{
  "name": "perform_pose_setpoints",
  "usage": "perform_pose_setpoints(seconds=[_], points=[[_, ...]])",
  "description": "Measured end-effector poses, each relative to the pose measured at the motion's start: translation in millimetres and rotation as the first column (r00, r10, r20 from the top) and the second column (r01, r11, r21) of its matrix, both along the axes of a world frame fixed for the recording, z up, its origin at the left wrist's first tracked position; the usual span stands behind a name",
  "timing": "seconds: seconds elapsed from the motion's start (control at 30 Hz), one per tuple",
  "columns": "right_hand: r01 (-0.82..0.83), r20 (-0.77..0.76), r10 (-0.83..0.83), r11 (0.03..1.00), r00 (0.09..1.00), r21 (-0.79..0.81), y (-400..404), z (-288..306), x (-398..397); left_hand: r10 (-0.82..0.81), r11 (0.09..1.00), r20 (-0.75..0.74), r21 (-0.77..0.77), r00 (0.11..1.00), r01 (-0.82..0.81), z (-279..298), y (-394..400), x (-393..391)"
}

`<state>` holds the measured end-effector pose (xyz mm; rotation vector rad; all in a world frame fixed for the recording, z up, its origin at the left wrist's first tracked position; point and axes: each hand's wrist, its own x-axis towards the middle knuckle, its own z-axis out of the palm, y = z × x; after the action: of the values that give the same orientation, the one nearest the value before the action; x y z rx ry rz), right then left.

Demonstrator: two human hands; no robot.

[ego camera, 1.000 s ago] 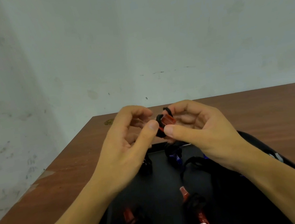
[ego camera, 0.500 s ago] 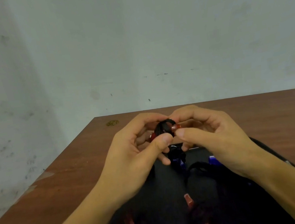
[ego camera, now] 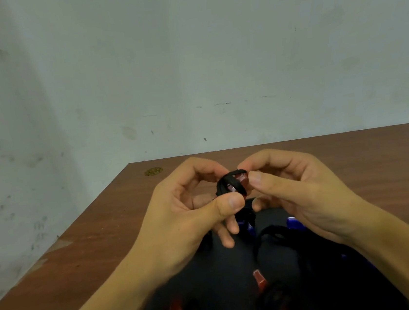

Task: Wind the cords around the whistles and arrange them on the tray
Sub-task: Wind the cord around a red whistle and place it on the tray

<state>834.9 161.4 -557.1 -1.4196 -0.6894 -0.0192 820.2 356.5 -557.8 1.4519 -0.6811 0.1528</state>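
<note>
— Since a second ago both hands have drawn closer together, and the black cord now covers more of the red whistle (ego camera: pixel 237 183) than it did. Where is it?

— Pinched in the air between the left hand (ego camera: pixel 192 214) and the right hand (ego camera: pixel 297 195), above the twelve o'clock edge of the black tray (ego camera: pixel 228 279) on the brown surface (ego camera: pixel 106 242). Both thumbs and forefingers clamp it.

— How far along is the job?

— Partway, by the look of it. Red whistles (ego camera: pixel 259 279) lie toward six o'clock on the tray, blue ones (ego camera: pixel 292 222) toward three o'clock; a loose black cord (ego camera: pixel 271 232) near them suggests some are unwound. Which are finished cannot be told.

— And the held whistle?

— Small, translucent red, with dark loops crossing its body; the cord's tail hangs below.
</note>
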Motion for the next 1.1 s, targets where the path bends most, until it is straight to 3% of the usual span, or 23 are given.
perform_pose_setpoints(seconds=[0.3,0.57,0.9,1.1], points=[[0.027,-0.02,-0.027,1.0,0.999,-0.001,1,2,-3,-0.044,0.999,-0.044,-0.031,0.998,0.043,-2,1,2],[-0.03,-0.078,0.026,0.998,0.997,-0.055,-2,4,-3,-0.157,0.987,-0.056,0.034,0.986,0.159,-1,9,5],[-0.07,-0.138,0.069,0.998,0.988,-0.002,-2,4,-5,-0.122,0.982,0.0,0.146,0.993,0.12,-1,9,2],[-0.052,-0.06,0.044,0.991,0.997,-0.127,-5,2,-2,-0.012,0.969,0.047,0.248,0.999,0.0,-2,12,2]])
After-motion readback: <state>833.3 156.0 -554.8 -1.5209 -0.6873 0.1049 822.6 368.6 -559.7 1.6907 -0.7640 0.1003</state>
